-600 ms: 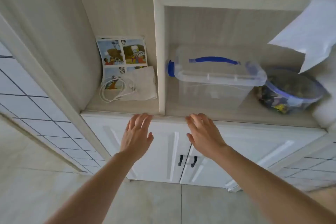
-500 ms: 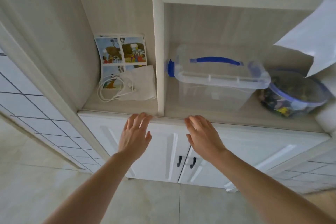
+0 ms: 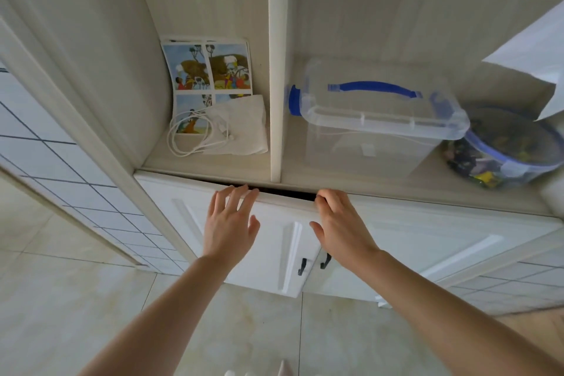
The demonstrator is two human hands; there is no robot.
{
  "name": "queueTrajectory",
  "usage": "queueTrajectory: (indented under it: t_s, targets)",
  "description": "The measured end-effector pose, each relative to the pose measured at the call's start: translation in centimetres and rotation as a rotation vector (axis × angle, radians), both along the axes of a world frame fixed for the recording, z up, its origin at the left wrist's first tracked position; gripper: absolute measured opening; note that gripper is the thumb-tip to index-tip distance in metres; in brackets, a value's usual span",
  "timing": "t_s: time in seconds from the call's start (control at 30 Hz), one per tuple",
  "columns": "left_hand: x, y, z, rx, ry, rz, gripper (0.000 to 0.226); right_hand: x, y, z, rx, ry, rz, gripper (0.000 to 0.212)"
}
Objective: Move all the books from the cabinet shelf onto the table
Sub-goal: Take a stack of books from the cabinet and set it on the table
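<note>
Since earlier, left cabinet door (image 3: 244, 241) is pulled ajar by left hand (image 3: 230, 223), fingers straight, and right hand (image 3: 341, 226), fingers hooked over its top edge. Picture book (image 3: 210, 70) leans at shelf back: thin, light, floppy; best gripped by the spine edge.

A picture book (image 3: 207, 70) leaned at the back of the shelf (image 3: 213, 162), left of the divider (image 3: 276, 101). A cloth (image 3: 241, 128) and cord (image 3: 189, 137) lay before it. Right of the divider sat a box (image 3: 375, 119), then a tub (image 3: 503, 152).
</note>
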State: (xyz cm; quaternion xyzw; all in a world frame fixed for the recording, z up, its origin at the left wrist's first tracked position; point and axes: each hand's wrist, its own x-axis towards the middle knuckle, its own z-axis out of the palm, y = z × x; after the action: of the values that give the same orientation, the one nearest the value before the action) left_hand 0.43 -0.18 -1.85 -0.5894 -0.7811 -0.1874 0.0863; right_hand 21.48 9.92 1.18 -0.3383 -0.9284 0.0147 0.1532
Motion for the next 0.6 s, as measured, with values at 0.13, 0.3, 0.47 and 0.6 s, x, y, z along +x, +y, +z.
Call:
queueTrajectory:
  t_s: [0.13, 0.3, 0.47, 0.6]
  targets:
    - [0.3, -1.1, 0.3, 0.024, -0.01, -0.002, 0.034, 0.1, -2.1, 0.2, -0.097, -0.039, -0.037, 0.035]
    - [0.3, -3.5, 0.4, 0.037, -0.05, -0.011, 0.022, 0.0, -6.0, 1.4, -0.287, -0.08, -0.135, 0.025]
    - [-0.2, -7.3, 0.5, 0.004, -0.156, -0.063, 0.029, -0.3, -12.2, 2.2, -0.315, -0.136, -0.226, 0.026]
    - [-1.2, -11.1, 0.7, -0.036, -0.238, -0.132, 0.033, -1.7, -17.6, 2.7, -0.399, -0.115, -0.275, 0.026]
